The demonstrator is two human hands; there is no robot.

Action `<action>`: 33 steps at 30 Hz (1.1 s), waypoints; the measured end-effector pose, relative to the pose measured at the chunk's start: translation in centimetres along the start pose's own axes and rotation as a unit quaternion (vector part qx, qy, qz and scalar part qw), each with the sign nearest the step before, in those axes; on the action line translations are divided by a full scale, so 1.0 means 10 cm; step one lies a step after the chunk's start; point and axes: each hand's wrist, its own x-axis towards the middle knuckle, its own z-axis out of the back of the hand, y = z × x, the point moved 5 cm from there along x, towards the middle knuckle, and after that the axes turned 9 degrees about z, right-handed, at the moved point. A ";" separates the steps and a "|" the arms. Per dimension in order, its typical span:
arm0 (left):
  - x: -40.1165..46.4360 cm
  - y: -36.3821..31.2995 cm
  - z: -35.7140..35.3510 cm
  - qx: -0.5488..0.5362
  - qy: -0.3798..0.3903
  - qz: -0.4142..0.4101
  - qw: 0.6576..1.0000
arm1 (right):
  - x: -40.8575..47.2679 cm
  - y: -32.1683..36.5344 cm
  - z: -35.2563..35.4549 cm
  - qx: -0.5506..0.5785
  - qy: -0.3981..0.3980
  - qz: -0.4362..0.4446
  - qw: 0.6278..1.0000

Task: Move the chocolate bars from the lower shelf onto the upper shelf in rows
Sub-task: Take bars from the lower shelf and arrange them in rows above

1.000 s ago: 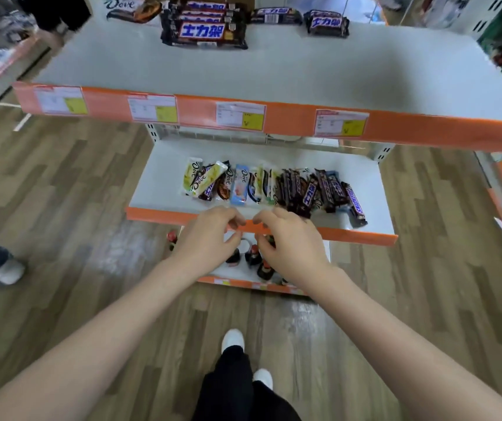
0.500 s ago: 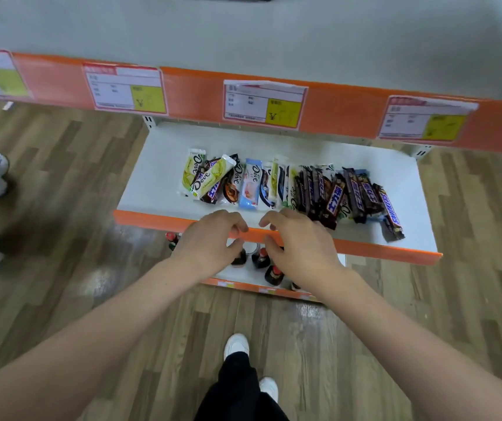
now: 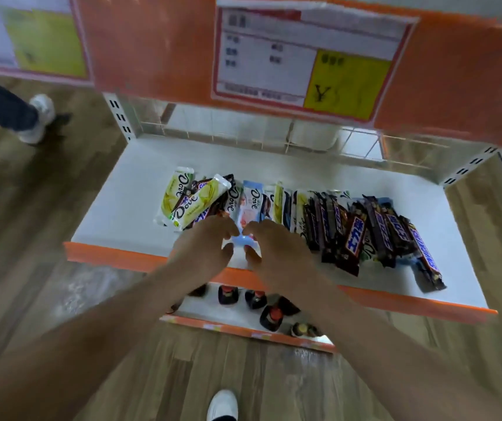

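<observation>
A jumbled line of chocolate bars lies on the white lower shelf (image 3: pixel 116 214): pale green Dove bars (image 3: pixel 179 196) at the left, a light blue Dove bar (image 3: pixel 251 205) in the middle, dark Snickers bars (image 3: pixel 377 226) at the right. My left hand (image 3: pixel 204 247) and my right hand (image 3: pixel 277 247) hover side by side over the near end of the light blue bar, fingers curled and apart, fingertips at the wrapper. Neither hand has closed on a bar. Only the orange front strip (image 3: pixel 456 71) of the upper shelf shows, at the top.
Price labels (image 3: pixel 304 53) hang on the upper strip just above my hands. A wire grid (image 3: pixel 274 138) backs the lower shelf. Dark bottles (image 3: pixel 255 299) stand on a lowest shelf underneath. Another person's leg and white shoe (image 3: pixel 38 117) are at the left on the wooden floor.
The view has dropped and closed in, so the upper shelf top has left the frame. Both hands have moved forward from the shelf's front edge onto the light blue bar.
</observation>
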 end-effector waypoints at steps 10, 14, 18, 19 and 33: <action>0.37 0.13 -0.24 0.217 -0.057 0.044 0.973 | 0.24 -0.17 -0.53 -0.056 -0.023 -0.034 0.998; 0.33 0.13 -0.34 0.260 -0.072 0.031 0.962 | 0.25 -0.15 -0.59 -0.078 -0.028 -0.074 0.994; 0.28 0.12 -0.39 0.244 -0.063 0.035 0.967 | 0.28 -0.13 -0.55 -0.063 -0.038 -0.095 0.993; 0.27 0.12 -0.38 0.231 -0.057 0.042 0.970 | 0.29 -0.13 -0.53 -0.064 -0.043 -0.096 0.992; 0.41 0.11 -0.41 0.034 -0.039 0.149 0.988 | 0.41 -0.25 -0.34 -0.058 -0.044 -0.192 0.979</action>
